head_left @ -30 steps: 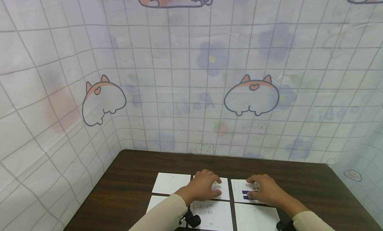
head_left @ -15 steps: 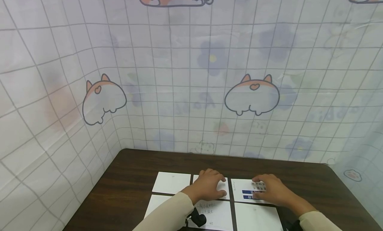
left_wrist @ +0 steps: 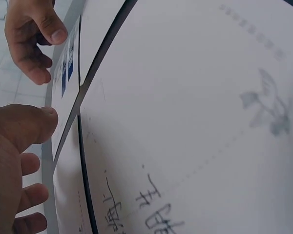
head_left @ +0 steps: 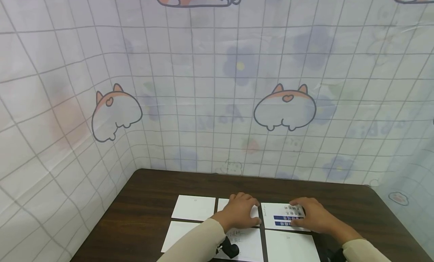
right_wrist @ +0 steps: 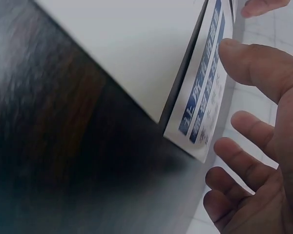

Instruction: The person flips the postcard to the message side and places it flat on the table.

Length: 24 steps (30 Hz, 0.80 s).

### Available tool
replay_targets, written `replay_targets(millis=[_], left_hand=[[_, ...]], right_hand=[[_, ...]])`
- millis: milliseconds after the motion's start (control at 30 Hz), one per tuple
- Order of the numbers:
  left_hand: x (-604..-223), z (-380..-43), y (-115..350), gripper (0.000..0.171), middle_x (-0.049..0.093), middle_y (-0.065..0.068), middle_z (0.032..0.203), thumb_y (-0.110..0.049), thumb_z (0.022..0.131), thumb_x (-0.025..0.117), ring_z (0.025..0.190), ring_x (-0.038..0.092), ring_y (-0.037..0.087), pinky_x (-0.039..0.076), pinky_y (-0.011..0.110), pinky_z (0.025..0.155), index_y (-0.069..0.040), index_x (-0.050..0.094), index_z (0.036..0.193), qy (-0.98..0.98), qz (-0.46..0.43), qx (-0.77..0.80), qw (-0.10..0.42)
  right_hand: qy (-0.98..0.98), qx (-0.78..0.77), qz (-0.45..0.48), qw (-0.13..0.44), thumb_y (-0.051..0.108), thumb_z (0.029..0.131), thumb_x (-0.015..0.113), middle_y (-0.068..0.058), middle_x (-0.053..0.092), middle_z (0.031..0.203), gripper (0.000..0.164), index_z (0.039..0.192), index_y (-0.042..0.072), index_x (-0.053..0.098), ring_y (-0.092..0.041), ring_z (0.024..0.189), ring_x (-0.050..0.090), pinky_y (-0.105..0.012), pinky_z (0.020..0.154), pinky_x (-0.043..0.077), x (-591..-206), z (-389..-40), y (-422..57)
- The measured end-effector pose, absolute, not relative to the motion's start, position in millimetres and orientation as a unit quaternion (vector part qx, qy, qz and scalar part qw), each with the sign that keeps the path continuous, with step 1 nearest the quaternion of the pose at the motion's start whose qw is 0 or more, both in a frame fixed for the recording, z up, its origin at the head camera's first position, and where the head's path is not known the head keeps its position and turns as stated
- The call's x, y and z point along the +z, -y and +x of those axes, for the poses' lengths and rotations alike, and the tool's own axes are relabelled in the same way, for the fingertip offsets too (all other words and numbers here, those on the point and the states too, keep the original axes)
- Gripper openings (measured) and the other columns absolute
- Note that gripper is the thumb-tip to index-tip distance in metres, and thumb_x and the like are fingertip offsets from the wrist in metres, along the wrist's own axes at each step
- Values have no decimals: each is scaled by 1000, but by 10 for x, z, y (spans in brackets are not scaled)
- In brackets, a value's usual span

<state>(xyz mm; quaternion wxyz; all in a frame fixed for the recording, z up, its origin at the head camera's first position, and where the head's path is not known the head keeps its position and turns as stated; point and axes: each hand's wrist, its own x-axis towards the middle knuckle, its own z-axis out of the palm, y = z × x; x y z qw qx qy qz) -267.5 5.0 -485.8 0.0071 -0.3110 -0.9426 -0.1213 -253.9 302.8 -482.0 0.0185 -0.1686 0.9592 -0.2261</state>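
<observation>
My left hand [head_left: 237,212] is over the back middle white card [head_left: 222,204], partly hiding it, with thumb and fingers spread apart. No object shows in its grasp in the left wrist view. My right hand [head_left: 316,216] is at the right part of the back right card [head_left: 268,212], which bears two blue bands with white characters and dark printing. In the right wrist view, the right thumb [right_wrist: 249,63] lies near these bands and the fingers are loosely bent, holding nothing visible. Whether either hand touches a card I cannot tell.
Several white cards lie in two rows on the dark wooden table [head_left: 115,220]. The front middle card [head_left: 251,247] has handwriting, partly behind the left sleeve [head_left: 194,243]. The front right card [head_left: 291,247] is mostly blank. A grid-patterned cloth [head_left: 203,141] rises behind the table.
Both hands have shifted a little to the right. More of the blue bands and dark printing on the back right card is uncovered. The cards have stayed in place.
</observation>
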Motion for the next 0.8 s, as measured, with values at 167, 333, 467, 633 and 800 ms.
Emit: replay_targets(millis=[167,333,467,633,800], left_hand=[[-4835,-2671,-102,52,59,-7,136,-53,91,70,131,47,17,36,44,102,-25,64,135,944,-308,-118,6],[-4806,-2668,-152,54,59,-7,136,-54,91,70,130,47,17,36,46,103,-25,63,135,944,-307,-120,-3],[-4815,-2685,-185,56,59,-7,135,-56,90,70,129,48,17,35,46,102,-25,63,136,946,-300,-119,-11],[-4837,-2718,-228,59,59,-7,134,-59,87,71,128,48,19,35,47,101,-27,62,136,953,-283,-108,-13],[-4864,-2740,-262,62,59,-7,133,-61,86,72,127,49,20,35,47,98,-27,61,136,956,-277,-101,-8]], right_hand=[[-958,-231,-165,32,39,77,90,-19,59,136,69,131,5,64,-53,129,44,-71,98,36,-4814,-2546,-3091],[-958,-227,-172,31,37,77,90,-20,59,136,69,132,3,64,-53,128,45,-71,99,36,-4825,-2567,-3155],[-957,-227,-176,36,36,76,90,-22,59,137,71,133,2,63,-54,128,45,-71,99,36,-4822,-2583,-3193],[-958,-227,-169,48,35,74,91,-23,57,138,76,135,1,61,-55,130,43,-72,100,35,-4809,-2604,-3224],[-958,-230,-155,68,36,72,93,-24,55,140,81,137,1,60,-56,131,41,-73,99,35,-4809,-2625,-3265]])
